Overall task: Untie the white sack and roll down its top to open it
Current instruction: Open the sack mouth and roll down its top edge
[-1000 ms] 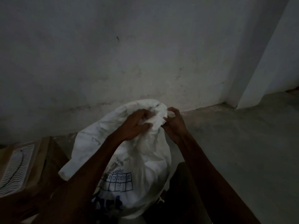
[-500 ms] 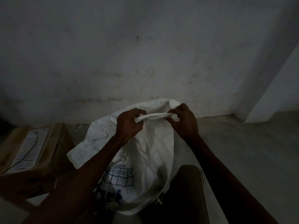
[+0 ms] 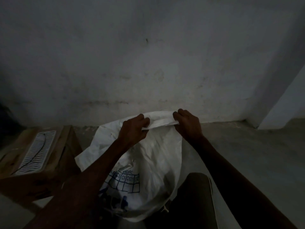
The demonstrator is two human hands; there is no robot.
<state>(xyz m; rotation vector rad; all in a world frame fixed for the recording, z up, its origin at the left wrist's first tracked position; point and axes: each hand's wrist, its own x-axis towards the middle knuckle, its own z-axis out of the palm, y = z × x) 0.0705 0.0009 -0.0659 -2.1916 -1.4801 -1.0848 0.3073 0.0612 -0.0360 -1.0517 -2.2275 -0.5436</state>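
A white sack (image 3: 155,162) with blue printed boxes and lettering stands on the floor between my arms, close to the wall. Its top edge (image 3: 160,123) is folded into a flat band stretched between my hands. My left hand (image 3: 133,129) pinches the band's left end with closed fingers. My right hand (image 3: 187,125) grips its right end from above. A loose flap of the sack hangs out to the left, behind my left forearm. Inside of the sack is hidden.
A brown cardboard box (image 3: 62,156) with a white wavy-patterned label stands at the left, touching the sack's flap. My dark trouser knee (image 3: 194,195) is just right of the sack's base. A grey wall (image 3: 148,63) rises behind; bare concrete floor (image 3: 255,154) spreads to the right.
The bunched top of the sack has been pulled out into a taut band as my hands moved apart. The camera has tilted, so the box shows more fully.
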